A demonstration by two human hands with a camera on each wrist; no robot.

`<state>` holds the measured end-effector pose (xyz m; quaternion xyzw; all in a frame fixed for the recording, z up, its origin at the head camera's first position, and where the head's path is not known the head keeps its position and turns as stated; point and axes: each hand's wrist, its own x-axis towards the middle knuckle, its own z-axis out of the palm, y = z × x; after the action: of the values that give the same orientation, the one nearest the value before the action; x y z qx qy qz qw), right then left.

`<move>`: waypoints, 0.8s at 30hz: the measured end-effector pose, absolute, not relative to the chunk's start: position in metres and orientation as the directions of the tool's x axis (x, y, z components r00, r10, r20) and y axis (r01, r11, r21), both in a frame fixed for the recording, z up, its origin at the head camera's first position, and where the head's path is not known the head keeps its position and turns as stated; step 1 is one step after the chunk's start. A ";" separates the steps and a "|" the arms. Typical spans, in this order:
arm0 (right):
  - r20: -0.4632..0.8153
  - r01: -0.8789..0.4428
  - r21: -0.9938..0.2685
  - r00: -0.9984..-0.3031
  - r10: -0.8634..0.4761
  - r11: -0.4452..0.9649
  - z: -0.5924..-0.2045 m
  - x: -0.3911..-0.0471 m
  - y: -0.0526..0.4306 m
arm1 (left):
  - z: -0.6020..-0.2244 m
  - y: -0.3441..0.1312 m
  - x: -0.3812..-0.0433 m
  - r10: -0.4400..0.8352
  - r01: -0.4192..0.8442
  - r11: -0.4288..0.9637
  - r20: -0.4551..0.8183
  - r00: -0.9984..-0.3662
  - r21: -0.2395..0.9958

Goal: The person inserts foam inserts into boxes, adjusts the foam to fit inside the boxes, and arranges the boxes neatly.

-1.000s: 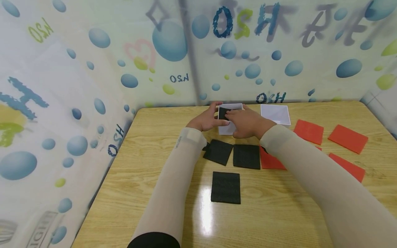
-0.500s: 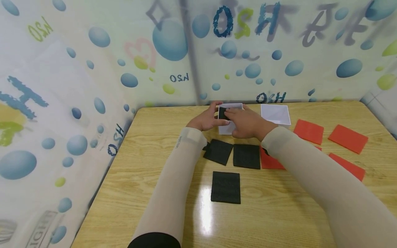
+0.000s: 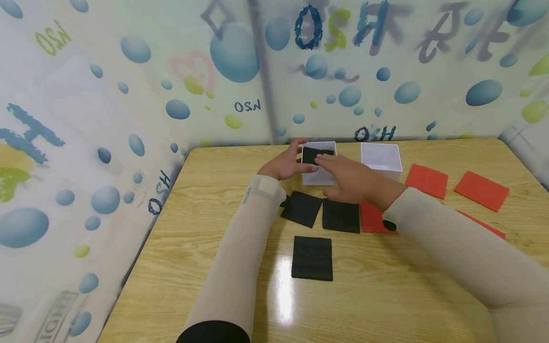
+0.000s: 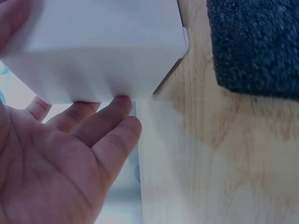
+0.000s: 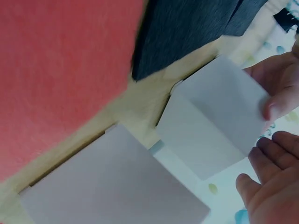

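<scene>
My left hand (image 3: 280, 164) holds a small open white box (image 3: 318, 178) by its left side, thumb on the front. In the left wrist view its fingertips rest against the box's side wall. A black felt-like square (image 3: 310, 155) lies inside the box. Over the box's right front edge reaches my right hand (image 3: 353, 181), fingers straight and grasping nothing, the tips above the black square. Three more black squares (image 3: 301, 209) lie on the table in front of the box, one of them nearer to me.
A second open white box (image 3: 381, 159) stands to the right. Several red squares (image 3: 426, 181) lie on the wooden table (image 3: 201, 200) at the right, one (image 3: 375, 218) partly under my right wrist. A patterned wall cloth (image 3: 274, 71) rises behind the table's back edge.
My right hand has drawn back to the right and toward me, baring more of the black square in the box. The left hand has kept its place.
</scene>
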<state>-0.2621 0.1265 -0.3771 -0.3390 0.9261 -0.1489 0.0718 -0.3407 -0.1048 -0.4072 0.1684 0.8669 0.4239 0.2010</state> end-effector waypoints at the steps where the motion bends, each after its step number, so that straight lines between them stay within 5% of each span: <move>1: -0.022 -0.611 -0.331 -0.757 -0.653 0.719 -0.377 -0.259 0.128 | -0.407 -0.105 -0.341 0.462 0.123 0.583 -0.203 -0.863 0.803; 11: 0.082 -0.640 -0.372 -0.744 -0.663 0.672 -0.374 -0.217 0.140 | -0.407 -0.104 -0.339 0.458 0.096 0.543 -0.198 -0.866 0.834; 24: -0.073 -0.570 -0.394 -0.763 -0.643 0.721 -0.385 -0.162 0.135 | -0.404 -0.104 -0.338 0.449 0.086 0.562 -0.216 -0.867 0.822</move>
<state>-0.1619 0.1354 -0.3850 -0.3287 0.9219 -0.1772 0.1029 -0.3378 -0.1038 -0.4043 0.1555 0.8596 0.4412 0.2056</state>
